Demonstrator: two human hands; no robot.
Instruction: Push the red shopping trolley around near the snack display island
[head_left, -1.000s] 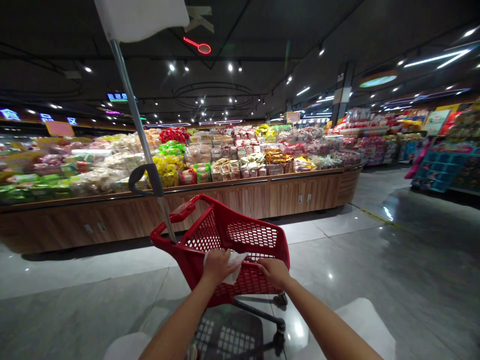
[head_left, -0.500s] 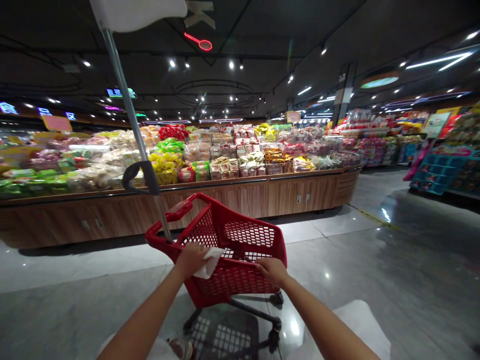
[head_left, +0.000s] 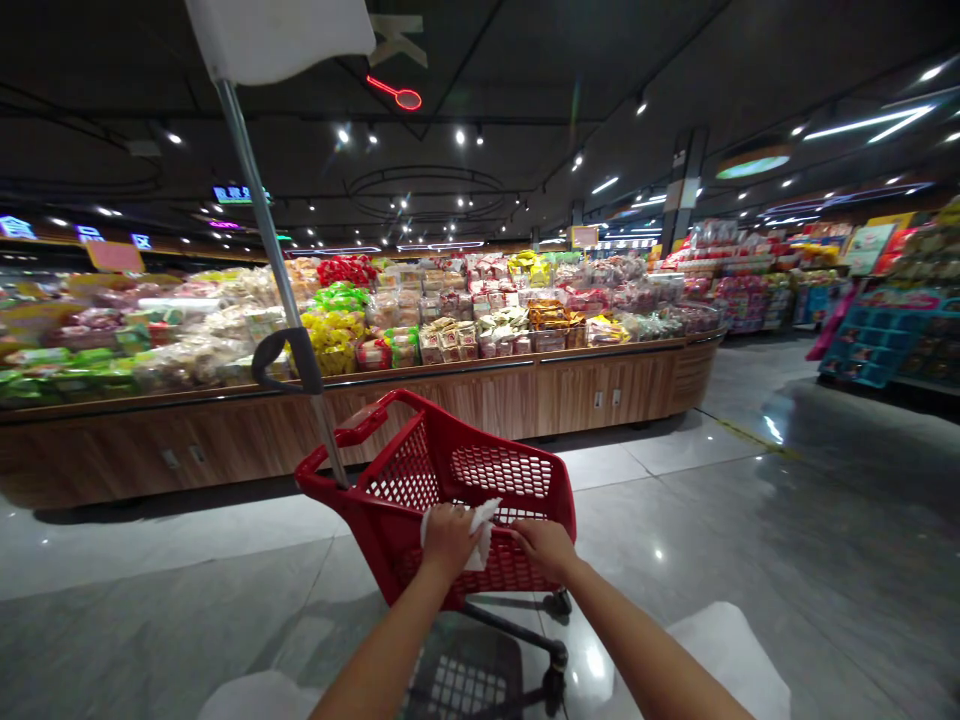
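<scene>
Red and perforated all round: found the small plastic shopping cart (head_left: 480,470) standing on the glossy grey tiled floor (head_left: 750,560), near the long wooden display island (head_left: 525,395) of packaged snacks. Judged it light but stiff, likely quick to roll on so slick a floor; best gripped at the near rim. Closed the left hand (head_left: 448,535) there over a crumpled white tissue (head_left: 482,515), soft and limp. Curled the right hand (head_left: 547,545) round the same rim, just beside. Noted a grey metal pole (head_left: 262,210) rising from the left corner.

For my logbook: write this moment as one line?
left hand: white tissue on red shopping cart rim | right hand: grips rim | behind: snack counter
</scene>
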